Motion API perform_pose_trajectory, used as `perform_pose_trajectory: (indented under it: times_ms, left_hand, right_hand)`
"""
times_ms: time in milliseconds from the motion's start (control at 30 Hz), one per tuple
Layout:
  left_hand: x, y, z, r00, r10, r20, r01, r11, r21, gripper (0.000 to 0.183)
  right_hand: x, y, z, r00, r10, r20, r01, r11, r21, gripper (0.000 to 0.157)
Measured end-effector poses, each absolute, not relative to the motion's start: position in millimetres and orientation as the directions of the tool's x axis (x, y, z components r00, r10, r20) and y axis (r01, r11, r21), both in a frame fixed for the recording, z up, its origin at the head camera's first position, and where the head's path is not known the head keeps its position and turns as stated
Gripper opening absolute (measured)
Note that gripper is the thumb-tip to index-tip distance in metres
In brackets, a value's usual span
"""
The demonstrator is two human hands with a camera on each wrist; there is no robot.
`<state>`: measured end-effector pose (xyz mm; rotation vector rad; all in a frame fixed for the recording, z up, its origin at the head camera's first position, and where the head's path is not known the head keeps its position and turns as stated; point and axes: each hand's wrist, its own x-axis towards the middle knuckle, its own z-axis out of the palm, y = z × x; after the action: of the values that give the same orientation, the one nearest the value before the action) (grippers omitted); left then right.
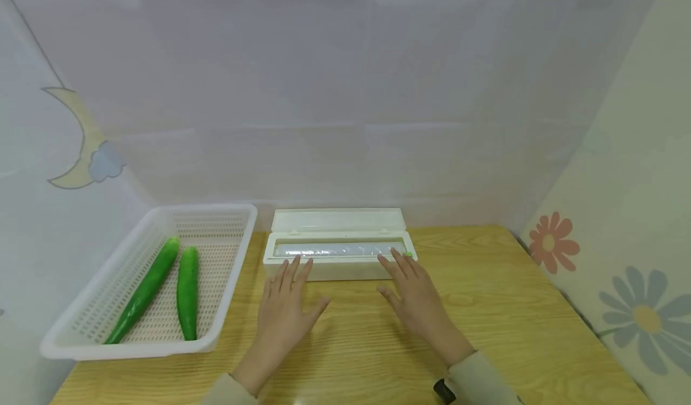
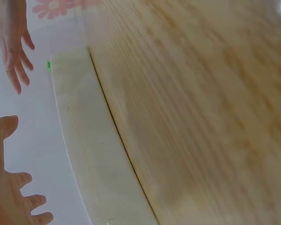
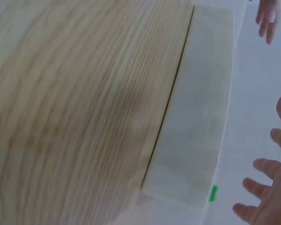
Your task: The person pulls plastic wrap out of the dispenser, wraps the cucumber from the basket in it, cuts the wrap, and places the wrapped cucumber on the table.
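A long white cling film dispenser (image 1: 330, 271) sits on the wooden table, its lid (image 1: 339, 219) raised at the back. Inside lies a roll of clear film (image 1: 337, 249), and a small green tab (image 3: 214, 193) shows at the right end. My left hand (image 1: 283, 314) is spread over the dispenser's front left, fingertips overlapping its front edge in the head view. Over the front right my right hand (image 1: 417, 302) has its fingers extended the same way. In both wrist views the fingers stand apart, with nothing between them.
To the left stands a white plastic basket (image 1: 232, 297) with slotted walls, holding a long cucumber (image 1: 146, 291) and a shorter cucumber (image 1: 187, 294). A pale covered wall (image 1: 345, 123) rises behind the wooden table (image 1: 486, 309). Another wall, with printed flowers (image 1: 646, 319), borders the right side.
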<state>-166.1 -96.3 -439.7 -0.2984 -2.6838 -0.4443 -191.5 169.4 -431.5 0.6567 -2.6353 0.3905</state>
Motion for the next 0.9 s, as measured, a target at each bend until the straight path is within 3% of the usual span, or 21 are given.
perform_pose_trajectory:
  times_ms: [300,533,767,900]
  left_hand:
    - [-183,-101,-431,-0.869,0.183,0.461,0.327,0.910,0.254,0.070]
    - [-199,-101,-428,-0.894,0.169,0.416,0.311,0.901,0.304,0.062]
    - [-220,-99,-419,-0.883,0.161,0.440,0.319,0.895,0.312,0.043]
    - [-230,-101,-420,-0.900,0.120,0.420,0.280,0.896,0.344,0.035]
  right_hand:
    - [-214,184,-428,-0.783,-0.420,0.458,-0.559,0.798,-0.225,0.050]
    - [-233,192,-426,-0.731,-0.461,0.503,-0.624,0.750,-0.220,0.040]
    - [-250,198,-425,-0.822,-0.406,0.399,-0.545,0.763,-0.347,0.030]
    - [-261,203,-426,-0.838,-0.396,0.375,-0.526,0.767,-0.366,0.026]
